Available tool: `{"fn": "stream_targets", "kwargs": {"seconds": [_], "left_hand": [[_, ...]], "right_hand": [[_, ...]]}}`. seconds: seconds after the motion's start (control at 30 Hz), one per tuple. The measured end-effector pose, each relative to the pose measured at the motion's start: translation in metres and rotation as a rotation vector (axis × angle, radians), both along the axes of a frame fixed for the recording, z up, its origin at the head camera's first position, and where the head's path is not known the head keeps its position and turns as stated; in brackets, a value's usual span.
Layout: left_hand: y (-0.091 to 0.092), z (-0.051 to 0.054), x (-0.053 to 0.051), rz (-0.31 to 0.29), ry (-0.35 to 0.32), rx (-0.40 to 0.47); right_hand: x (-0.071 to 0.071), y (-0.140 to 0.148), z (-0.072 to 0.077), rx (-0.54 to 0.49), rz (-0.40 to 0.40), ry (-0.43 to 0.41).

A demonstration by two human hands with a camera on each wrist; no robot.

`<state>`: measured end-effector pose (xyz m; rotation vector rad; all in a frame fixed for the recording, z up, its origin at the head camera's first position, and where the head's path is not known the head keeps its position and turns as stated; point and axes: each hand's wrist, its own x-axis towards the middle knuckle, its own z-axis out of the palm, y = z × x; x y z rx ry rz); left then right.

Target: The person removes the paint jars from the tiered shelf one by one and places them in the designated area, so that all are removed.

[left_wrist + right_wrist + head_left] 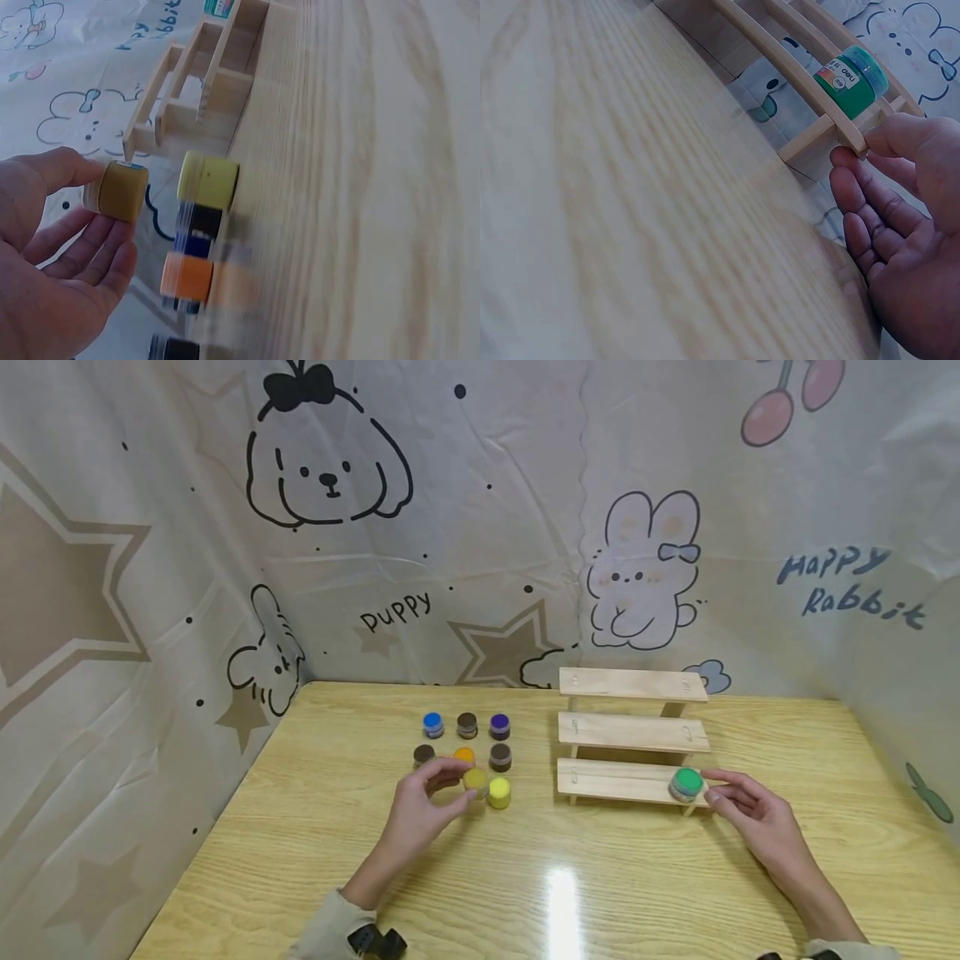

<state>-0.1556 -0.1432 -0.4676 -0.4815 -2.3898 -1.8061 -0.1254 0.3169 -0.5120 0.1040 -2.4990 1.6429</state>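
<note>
My left hand [425, 806] pinches a small ochre paint jar [124, 191] between thumb and fingers, held off the table in the left wrist view. Right by it in the head view stands a yellow paint jar [498, 792], with an orange jar [464, 755] partly behind the fingers. A green paint jar [686, 783] sits at the right end of the bottom step of a three-step wooden display stand [633, 732]. My right hand [757, 818] grips that step's end [851, 139] with thumb and fingertips, beside the green jar.
Several more jars stand in rows left of the stand: blue [432, 724], dark brown [467, 725], purple [499, 726], and two dark ones [500, 757] in the row nearer me. A printed cloth [480, 527] hangs behind the wooden table [480, 893].
</note>
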Motion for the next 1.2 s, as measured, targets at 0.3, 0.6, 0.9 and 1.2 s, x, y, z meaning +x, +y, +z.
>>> {"fn": "stream_targets", "kwargs": {"seconds": [0.3, 0.6, 0.9, 1.2], "left_hand": [[-0.016, -0.006, -0.001, 0.016, -0.031, -0.033], [-0.022, -0.013, -0.005, 0.027, -0.065, -0.072], [-0.025, -0.019, -0.010, 0.011, -0.106, -0.090], [-0.025, -0.023, -0.013, -0.016, -0.132, -0.124]], "right_hand": [[0.001, 0.000, 0.000, 0.012, -0.005, -0.011], [0.001, -0.001, -0.002, 0.004, -0.009, -0.022], [0.001, 0.000, 0.000, 0.013, -0.009, -0.003], [-0.001, 0.000, 0.001, 0.015, -0.012, -0.013]]}}
